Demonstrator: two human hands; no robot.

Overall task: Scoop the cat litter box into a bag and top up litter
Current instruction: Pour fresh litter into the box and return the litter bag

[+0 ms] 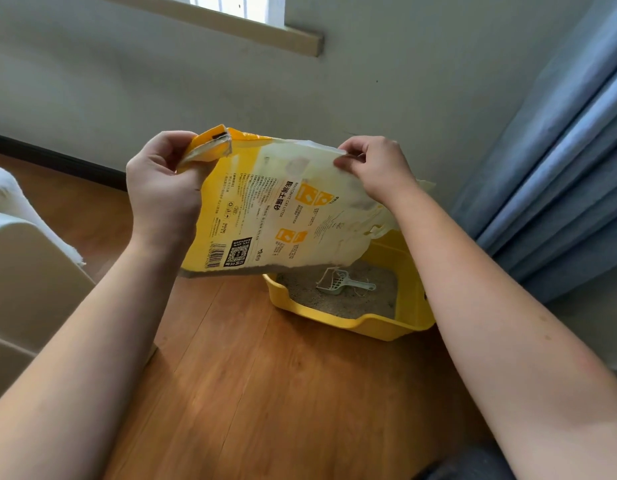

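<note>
I hold a yellow and white cat litter bag (282,209) upside down in the air, its printed text inverted. My left hand (161,188) grips its upper left corner. My right hand (376,168) pinches the upper right edge. The bag looks flat and hangs over the left part of a yellow litter box (379,327) on the wooden floor. Grey litter fills the box, and a pale green scoop (345,282) lies on it. The far left of the box is hidden behind the bag.
A grey wall with a window sill (265,29) stands behind. Blue curtains (559,168) hang at the right, close to the box. A white plastic object (19,271) sits at the left on the wooden floor (265,393).
</note>
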